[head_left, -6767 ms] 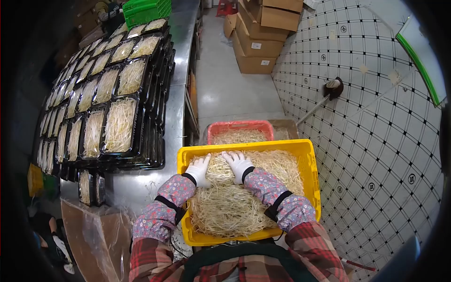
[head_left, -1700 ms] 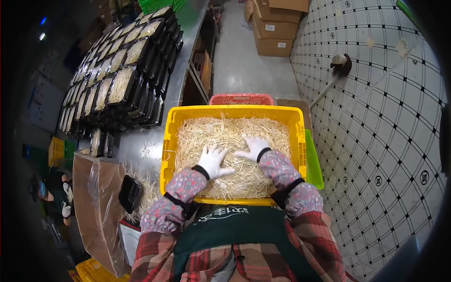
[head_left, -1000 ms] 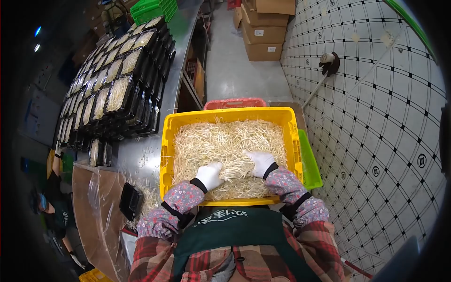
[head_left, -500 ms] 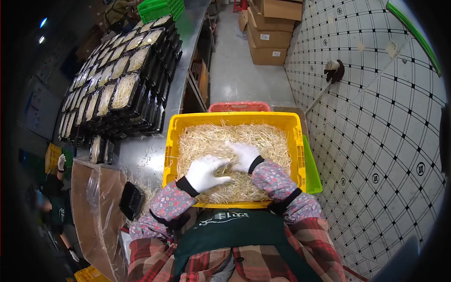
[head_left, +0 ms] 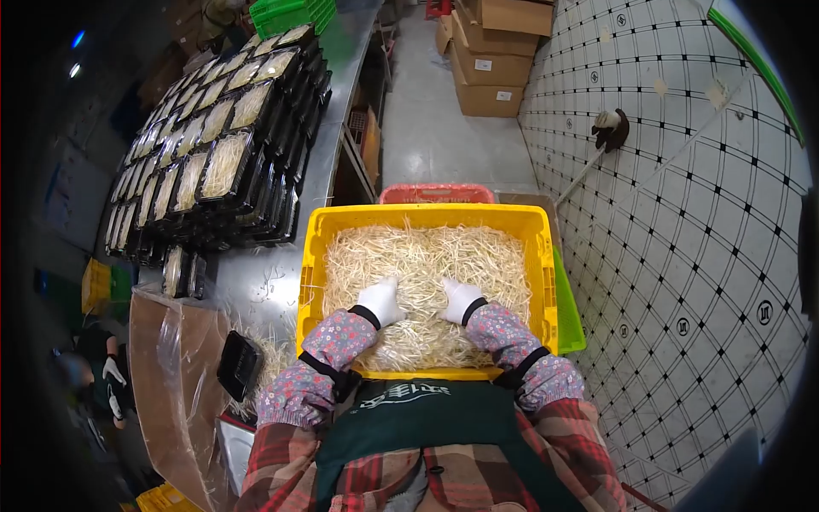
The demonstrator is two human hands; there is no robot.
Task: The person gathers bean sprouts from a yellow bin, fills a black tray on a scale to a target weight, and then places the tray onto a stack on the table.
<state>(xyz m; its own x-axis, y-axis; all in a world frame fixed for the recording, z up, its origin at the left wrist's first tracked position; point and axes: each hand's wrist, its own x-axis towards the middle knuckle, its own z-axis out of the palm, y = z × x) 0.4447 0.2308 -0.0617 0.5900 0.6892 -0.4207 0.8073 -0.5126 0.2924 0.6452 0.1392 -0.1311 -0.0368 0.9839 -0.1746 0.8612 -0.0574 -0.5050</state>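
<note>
Pale bean sprouts (head_left: pixel 422 256) fill a yellow crate (head_left: pixel 546 282) in front of me. My left hand (head_left: pixel 381 300), in a white glove, is closed on sprouts in the left middle of the heap, its fingertips sunk among the strands. Opposite it, my white-gloved right hand (head_left: pixel 459 299) also grips sprouts, with its fingertips buried. A loose mound of sprouts lies between the two hands, which are apart from each other.
Stacked black trays of sprouts (head_left: pixel 226 166) stand on the metal table (head_left: pixel 256 277) at left. An open black tray (head_left: pixel 240 364) lies by a large cardboard box (head_left: pixel 179 384). Cartons (head_left: pixel 490 77) stand ahead; a tiled wall (head_left: pixel 674 222) is at right. A co-worker (head_left: pixel 102 367) is at far left.
My hands were closer together above the sprouts, moving some strands. Now they are farther apart and pushed down into the heap. The co-worker at far left has lowered a raised hand.
</note>
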